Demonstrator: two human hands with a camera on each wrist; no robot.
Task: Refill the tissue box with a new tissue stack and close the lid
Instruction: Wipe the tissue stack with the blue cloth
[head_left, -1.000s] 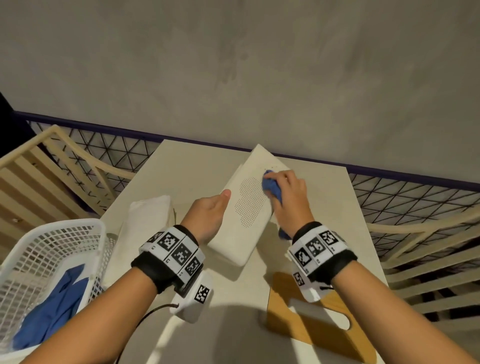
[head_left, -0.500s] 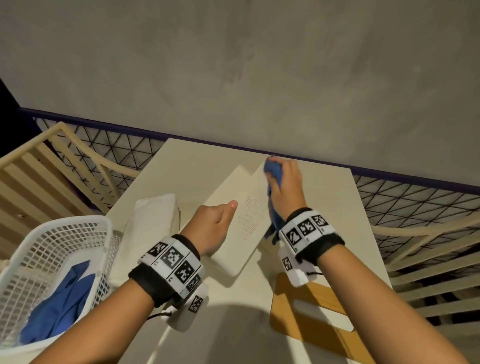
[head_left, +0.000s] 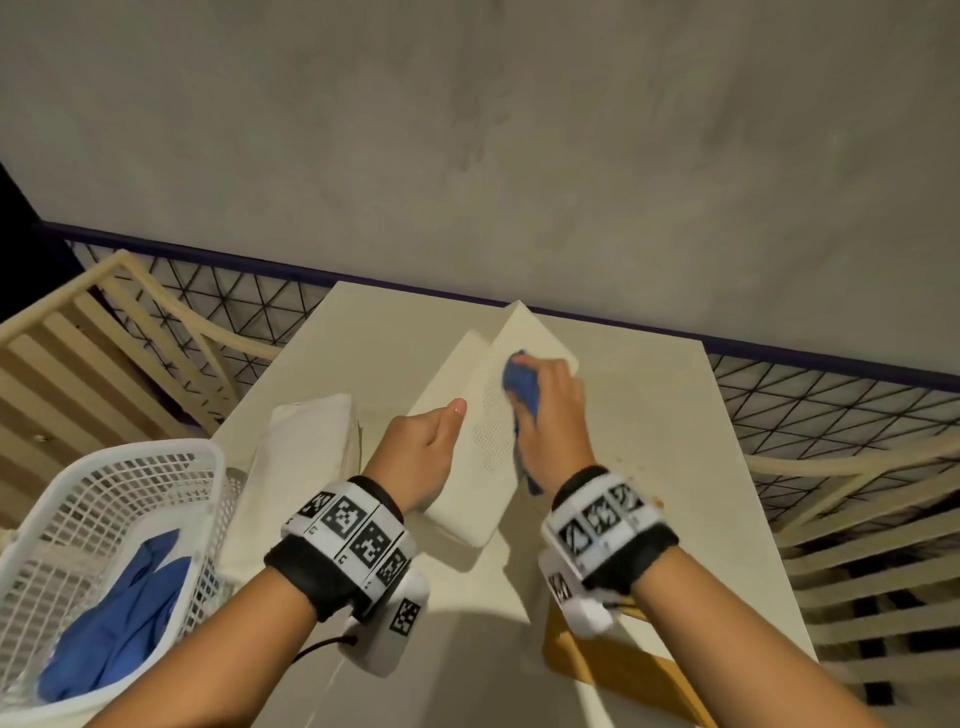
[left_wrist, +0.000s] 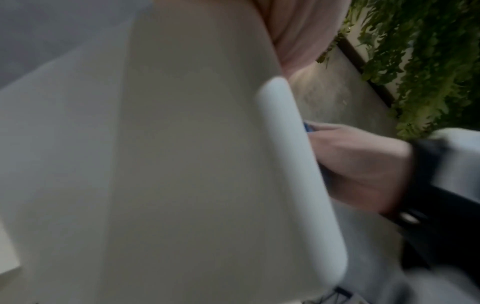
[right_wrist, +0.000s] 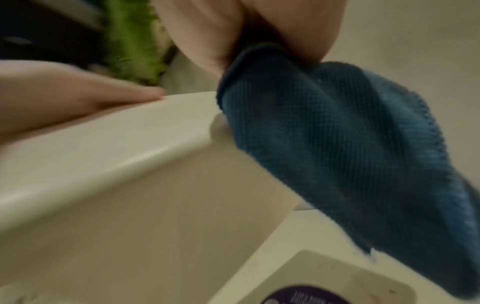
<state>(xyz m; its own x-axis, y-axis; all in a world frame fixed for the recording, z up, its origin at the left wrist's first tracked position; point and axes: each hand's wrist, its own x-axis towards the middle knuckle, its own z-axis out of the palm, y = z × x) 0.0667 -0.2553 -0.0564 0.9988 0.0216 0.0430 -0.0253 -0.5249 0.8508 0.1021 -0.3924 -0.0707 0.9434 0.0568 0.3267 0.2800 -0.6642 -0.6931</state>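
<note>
A white tissue box (head_left: 483, 499) lies tilted on the cream table (head_left: 675, 415), its perforated face up. My left hand (head_left: 421, 452) grips its left edge, thumb on top and fingers hidden behind. My right hand (head_left: 550, 410) holds a bunched blue cloth (head_left: 522, 387) against that face, near the far end. The right wrist view shows the cloth (right_wrist: 337, 144) hanging over the box (right_wrist: 130, 185). In the left wrist view the box's side (left_wrist: 182, 164) fills the frame, with the right hand (left_wrist: 358, 164) beyond it. A white tissue stack (head_left: 306, 431) lies to the left. A wooden lid (head_left: 623, 670) lies below my right wrist.
A white mesh basket (head_left: 104, 493) with blue cloths stands at the table's near left corner. Slatted wooden chairs (head_left: 857, 545) flank the table on both sides. A grey wall (head_left: 467, 156) rises just behind the far edge. Small crumbs (head_left: 657, 501) dot the table right of the box.
My right hand slid the cloth up to the box's far end, then back toward its middle. The left hand kept its hold on the box's left edge.
</note>
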